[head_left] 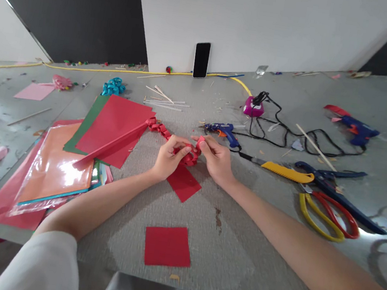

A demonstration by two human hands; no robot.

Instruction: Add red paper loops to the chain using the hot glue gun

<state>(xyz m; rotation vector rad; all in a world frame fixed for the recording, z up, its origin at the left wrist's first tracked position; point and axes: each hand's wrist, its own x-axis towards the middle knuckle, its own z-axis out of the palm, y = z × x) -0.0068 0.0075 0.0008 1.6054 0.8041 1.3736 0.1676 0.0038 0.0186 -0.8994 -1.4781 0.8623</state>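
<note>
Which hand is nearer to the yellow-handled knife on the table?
Right. The right hand is just left of the yellow-handled knife, close to its blade tip. The left hand is farther away, beyond the right hand; both hold the red paper chain.

Your left hand (pixel 168 156) and right hand (pixel 217 160) are meeting mid-table, both pinching the red folded paper chain (pixel 161 129), which is trailing back-left onto the stack of red and green paper sheets (pixel 109 127). A small red paper square (pixel 183 182) is lying just under your hands, and another red square (pixel 167 246) is sitting nearer you. The blue glue gun (pixel 222 131) is lying just behind your right hand. The yellow-handled utility knife (pixel 280 170) is lying to the right, with the yellow-and-red scissors (pixel 326 216) further right.
</note>
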